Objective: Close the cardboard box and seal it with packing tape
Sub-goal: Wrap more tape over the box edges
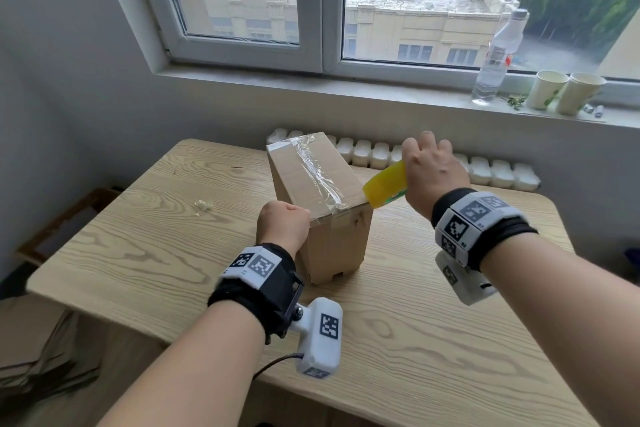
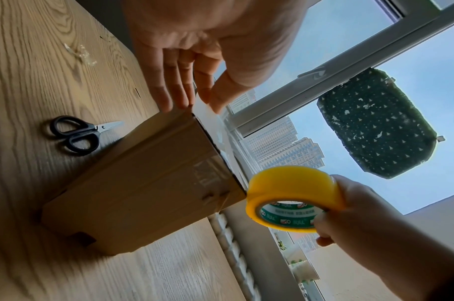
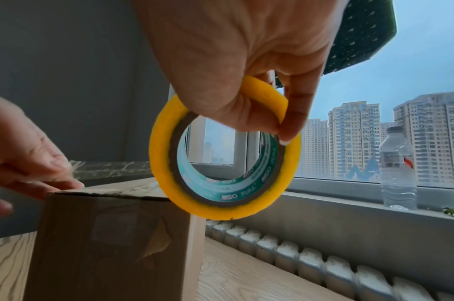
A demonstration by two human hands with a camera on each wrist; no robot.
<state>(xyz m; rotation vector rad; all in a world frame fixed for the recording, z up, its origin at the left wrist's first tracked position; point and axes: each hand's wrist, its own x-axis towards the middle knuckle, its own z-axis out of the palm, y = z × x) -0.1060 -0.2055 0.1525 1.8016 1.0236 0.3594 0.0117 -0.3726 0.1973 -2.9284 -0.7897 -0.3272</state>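
A brown cardboard box (image 1: 325,243) stands on the wooden table (image 1: 138,253) with its flaps down. A wrinkled strip of clear tape (image 1: 318,177) runs along its top. My left hand (image 1: 284,220) is at the box's near left top corner; the left wrist view shows its straight fingers (image 2: 169,89) pressing on that edge. My right hand (image 1: 429,166) grips a yellow tape roll (image 1: 386,185), fingers hooked through the core. The roll (image 3: 160,154) sits against the box's (image 3: 104,244) top right edge. Whether a strand of tape joins roll and box cannot be told.
Black-handled scissors (image 2: 76,133) lie on the table beyond the box, hidden in the head view. A crumpled tape scrap (image 1: 202,206) lies at the left. A white radiator (image 1: 485,172) lines the table's far edge. On the windowsill stand a water bottle (image 1: 498,55) and two paper cups (image 1: 550,88).
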